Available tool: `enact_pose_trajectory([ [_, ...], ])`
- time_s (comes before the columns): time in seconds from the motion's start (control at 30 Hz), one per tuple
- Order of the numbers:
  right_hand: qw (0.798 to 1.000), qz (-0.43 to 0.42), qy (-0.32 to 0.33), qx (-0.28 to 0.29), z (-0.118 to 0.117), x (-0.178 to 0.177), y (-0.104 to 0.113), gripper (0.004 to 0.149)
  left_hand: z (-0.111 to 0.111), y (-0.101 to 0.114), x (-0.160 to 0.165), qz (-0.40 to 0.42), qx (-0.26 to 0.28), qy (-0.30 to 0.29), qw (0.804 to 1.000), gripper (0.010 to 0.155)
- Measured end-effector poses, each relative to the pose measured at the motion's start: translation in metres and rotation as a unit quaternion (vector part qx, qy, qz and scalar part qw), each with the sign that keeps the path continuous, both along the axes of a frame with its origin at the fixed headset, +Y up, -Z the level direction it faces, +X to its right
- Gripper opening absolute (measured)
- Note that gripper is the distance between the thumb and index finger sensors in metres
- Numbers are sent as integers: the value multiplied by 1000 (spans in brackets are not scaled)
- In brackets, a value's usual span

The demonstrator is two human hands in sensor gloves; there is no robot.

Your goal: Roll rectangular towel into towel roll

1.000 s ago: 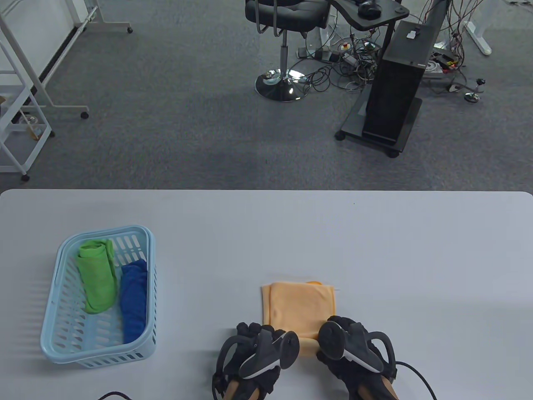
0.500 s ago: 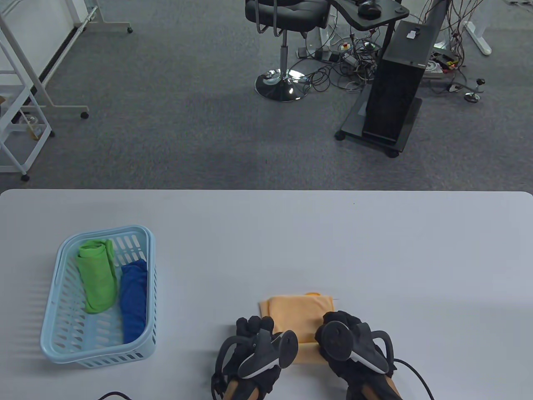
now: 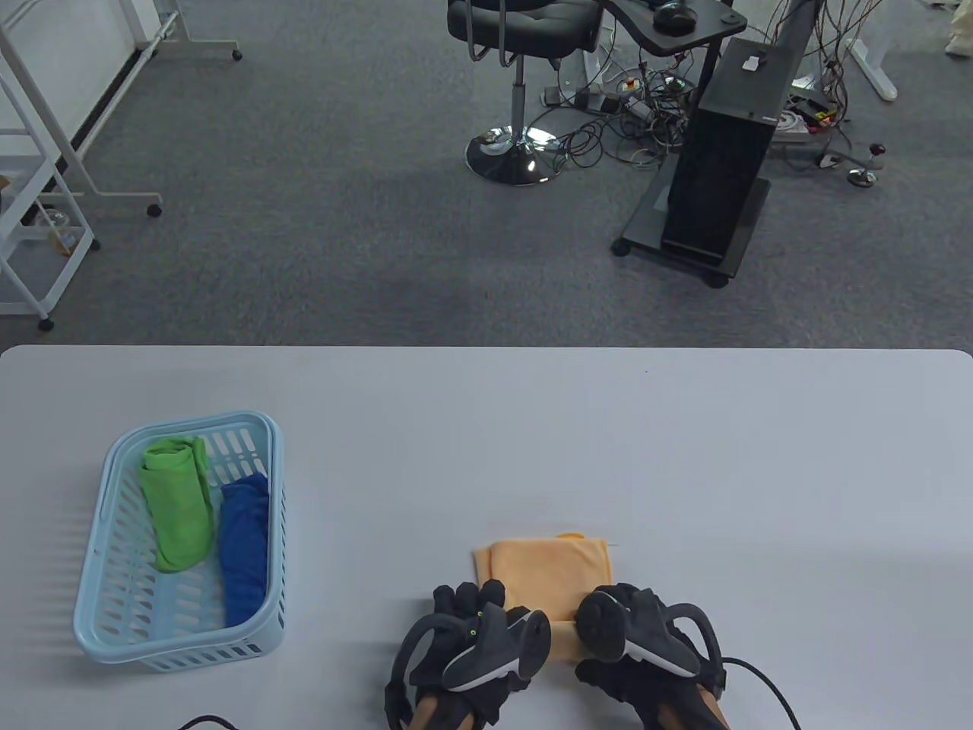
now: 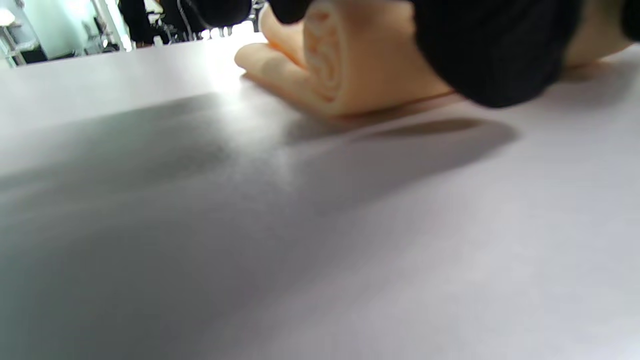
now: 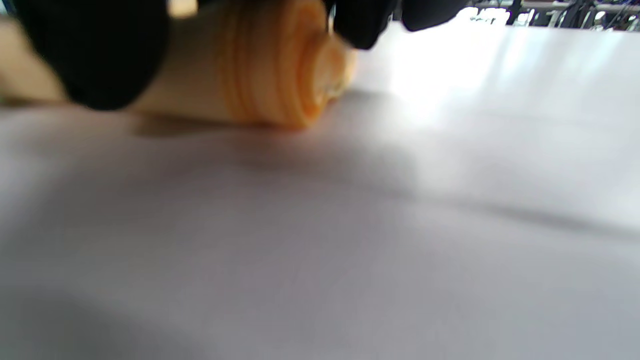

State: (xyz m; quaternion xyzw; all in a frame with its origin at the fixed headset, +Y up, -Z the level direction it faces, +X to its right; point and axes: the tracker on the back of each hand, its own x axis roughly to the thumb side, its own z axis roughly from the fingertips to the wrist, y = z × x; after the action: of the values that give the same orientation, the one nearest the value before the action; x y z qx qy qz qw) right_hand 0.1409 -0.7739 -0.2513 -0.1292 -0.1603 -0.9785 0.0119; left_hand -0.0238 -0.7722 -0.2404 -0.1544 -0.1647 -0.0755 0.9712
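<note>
Both hands, left hand [image 3: 470, 650] & right hand [image 3: 637, 642], fingers curled gripping orange towel [image 3: 549, 566] roll's near end on worktop [image 3: 684, 456]; far part flat.

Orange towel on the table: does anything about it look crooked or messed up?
Slightly. The orange cloth towel has its far left corner sticking out past the upper layer, so the folded edges don't line up. The rolled end looks tidy under both gloved hands.

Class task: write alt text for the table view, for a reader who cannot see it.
Two gloved hands, left hand and right hand, roll an orange towel on a white table. At left, a light-blue basket holds a green towel roll and a blue towel roll.
</note>
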Motion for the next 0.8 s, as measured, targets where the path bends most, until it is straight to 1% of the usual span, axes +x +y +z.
enact_pose_trajectory([
  [0.03,1000,-7,-6,27,-1,-1,0,71,-2,-1,0,32,14,-4,999,70],
  [0.07,1000,-13,-13,19,-1,-2,1,69,-4,-2,-1,56,2,8,998,68],
  [0.1,1000,-14,-17,12,-1,-2,2,67,-4,-2,-2,62,-10,18,998,67],
  [0.13,1000,-16,-17,18,0,-1,3,65,-4,-2,-4,75,-4,19,997,65],
  [0.27,999,-36,-19,25,1,3,4,61,-4,0,-6,83,6,16,996,61],
  [0.37,998,-53,-22,27,0,8,7,58,-4,3,-8,91,9,24,995,58],
  [0.43,997,-67,-21,43,0,12,9,55,-4,6,-11,106,9,27,994,55],
  [0.53,996,-76,-28,34,-1,15,7,53,-4,6,-14,125,0,31,992,53],
  [0.63,994,-90,-35,54,-3,16,10,55,-4,1,-11,91,-9,39,995,54],
  [0.67,992,-102,-36,58,-3,15,11,54,-4,1,-11,87,-7,42,995,55],
  [0.7,990,-119,-35,71,-2,14,14,49,-4,3,-10,97,0,39,994,56],
  [0.77,983,-117,-15,140,-1,13,16,46,-3,6,-8,107,33,29,993,45],
  [0.8,984,-99,-9,146,-1,12,17,46,-2,6,-6,104,51,16,993,42],
])
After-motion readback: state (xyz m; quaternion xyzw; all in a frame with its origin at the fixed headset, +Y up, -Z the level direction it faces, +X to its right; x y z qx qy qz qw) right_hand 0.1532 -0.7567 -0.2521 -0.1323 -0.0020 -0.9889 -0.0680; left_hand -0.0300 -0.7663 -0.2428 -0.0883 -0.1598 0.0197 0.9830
